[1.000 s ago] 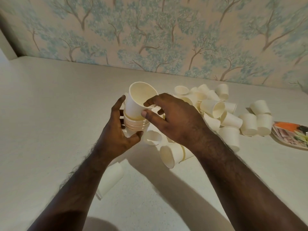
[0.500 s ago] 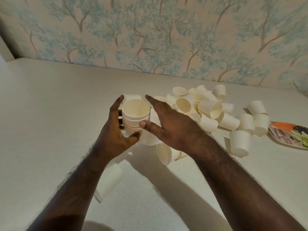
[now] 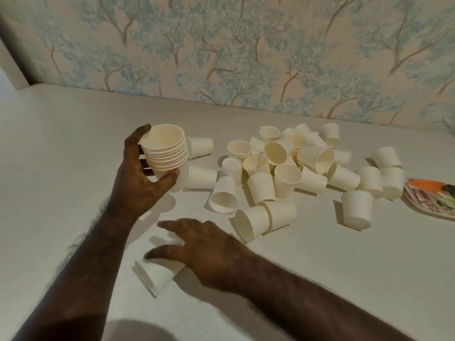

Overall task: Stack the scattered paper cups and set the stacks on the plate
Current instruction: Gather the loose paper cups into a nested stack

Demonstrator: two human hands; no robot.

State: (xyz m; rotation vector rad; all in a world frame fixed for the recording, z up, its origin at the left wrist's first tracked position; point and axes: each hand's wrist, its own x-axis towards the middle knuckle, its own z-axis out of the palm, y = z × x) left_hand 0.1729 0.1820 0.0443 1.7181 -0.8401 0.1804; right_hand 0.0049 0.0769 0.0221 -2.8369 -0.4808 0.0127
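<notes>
Behind both hands, tree-patterned wallpaper (image 3: 246,50) fills the upper field; below it a pale countertop (image 3: 61,148) carries everything else.

Right of the left hand: heap of loose paper cups (image 3: 285,168), white, most lying on their sides, several upright or inverted, some partly nested. The heap runs away from the hand toward a patterned plate (image 3: 429,196) at the far right edge, only partly in view. No stack sits on the visible part of the plate. One inverted cup (image 3: 357,211) stands apart at the near right of the heap, close to the plate.

Left hand (image 3: 142,183): raised above the counter, thumb and fingers curled round a nested stack of cups (image 3: 166,151), mouths up, roughly eight rims countable. Stack tilts slightly away from the palm.

Right hand (image 3: 206,247): low over the counter, below the left hand, fingers extended and spread, gripping nothing. Its fingertips lie over a single cup (image 3: 157,275) on its side; contact cannot be confirmed, image blurred there.
</notes>
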